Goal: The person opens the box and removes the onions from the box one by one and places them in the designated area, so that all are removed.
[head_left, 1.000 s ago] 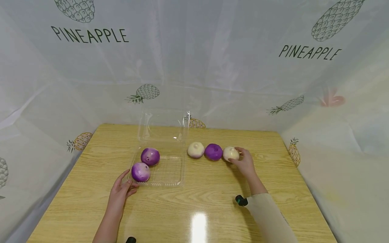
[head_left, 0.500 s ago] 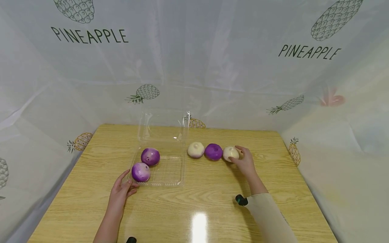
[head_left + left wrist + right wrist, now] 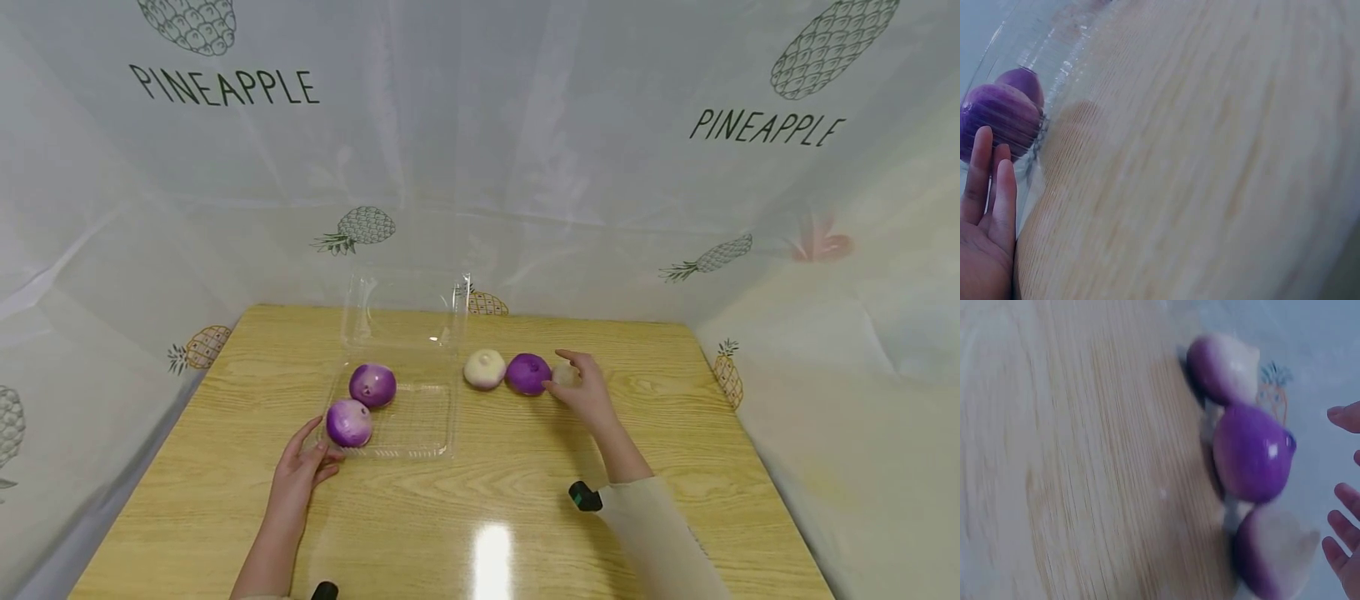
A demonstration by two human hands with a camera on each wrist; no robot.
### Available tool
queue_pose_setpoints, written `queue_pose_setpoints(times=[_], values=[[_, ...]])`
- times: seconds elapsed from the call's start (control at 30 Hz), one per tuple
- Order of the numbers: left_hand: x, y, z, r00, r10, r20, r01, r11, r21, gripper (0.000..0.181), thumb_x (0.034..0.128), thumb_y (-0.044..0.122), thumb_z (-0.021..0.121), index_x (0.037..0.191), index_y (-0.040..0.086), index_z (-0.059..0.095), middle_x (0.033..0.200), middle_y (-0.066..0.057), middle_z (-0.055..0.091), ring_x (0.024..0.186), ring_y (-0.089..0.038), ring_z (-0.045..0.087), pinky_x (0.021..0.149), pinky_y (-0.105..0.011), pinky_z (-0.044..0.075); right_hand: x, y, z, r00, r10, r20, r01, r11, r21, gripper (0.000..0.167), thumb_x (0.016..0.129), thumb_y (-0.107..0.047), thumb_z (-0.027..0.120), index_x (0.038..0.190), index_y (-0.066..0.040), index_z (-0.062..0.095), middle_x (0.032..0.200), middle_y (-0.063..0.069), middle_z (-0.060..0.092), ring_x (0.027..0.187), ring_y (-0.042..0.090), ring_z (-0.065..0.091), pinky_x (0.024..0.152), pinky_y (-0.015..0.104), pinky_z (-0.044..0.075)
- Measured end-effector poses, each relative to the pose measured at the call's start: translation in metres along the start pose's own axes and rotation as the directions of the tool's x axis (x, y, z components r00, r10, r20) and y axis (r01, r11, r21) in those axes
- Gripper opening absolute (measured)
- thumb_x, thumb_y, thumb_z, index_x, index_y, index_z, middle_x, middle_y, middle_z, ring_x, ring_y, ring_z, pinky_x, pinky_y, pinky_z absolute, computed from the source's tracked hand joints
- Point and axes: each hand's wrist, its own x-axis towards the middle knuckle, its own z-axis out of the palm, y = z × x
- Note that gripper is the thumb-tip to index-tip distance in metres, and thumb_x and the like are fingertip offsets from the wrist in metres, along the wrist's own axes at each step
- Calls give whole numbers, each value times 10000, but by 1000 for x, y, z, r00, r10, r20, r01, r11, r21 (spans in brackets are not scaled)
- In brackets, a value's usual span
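From my remote seat I see the right hand [image 3: 588, 400] shifted leftward over the last half second: its thumb and forefinger, which framed the pale bulb [image 3: 566, 375] at the row's right end, now reach across it toward the purple bulb [image 3: 528, 374] alongside. I read that as a switch of target within the row — nothing is lifted, so the work looks no further on. The hand is spread, thumb and fingers well parted; the right wrist view shows a gap between them and the row, so I judge that it holds nothing. The purple bulb sits on the bench [image 3: 420, 517] just left of the thumb tip, between the pale one, partly hidden by the hand, and the other pale bulb [image 3: 484, 369] farther left. It looks glossy, squat and round, deep purple all over with a small nub on top, while its neighbours are cream above and purple below. The left hand [image 3: 300, 473] is unmoved — fingers extended at the near left corner of the clear container [image 3: 420, 455], which holds two mottled purple bulbs [image 3: 348, 423] just beyond the fingertips.
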Motion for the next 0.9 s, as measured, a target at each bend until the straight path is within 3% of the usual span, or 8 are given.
queue_pose_setpoints(times=[0.4,0.67,0.9], values=[[0,1,2,1000,-5,-8,5,1000,3,486,1028,201,521,1473,94,355,820,15,707,831,-116,675,731,-257,568,-6,-30,42,984,-146,101,135,985,110,587,788,-45,801,1304,46,535,1315,245,499,1237,419,443,1022,577,385],[1,0,1,1000,-12,-14,12,1000,18,490,1028,205,522,1476,99,353,836,0,707,840,-128,672,738,-256,567,-12,-45,71,971,-176,162,155,978,136,567,780,-50,814,1294,-37,574,1297,132,548,1244,373,462,1064,541,356],[1,-1,0,1000,-9,-9,9,1000,22,493,1029,206,520,1479,97,348,837,13,704,839,-123,671,737,-254,567,-19,-60,94,954,-228,196,191,962,193,542,786,-59,810,1279,-24,587,1272,134,584,1199,376,501,1017,599,358]])
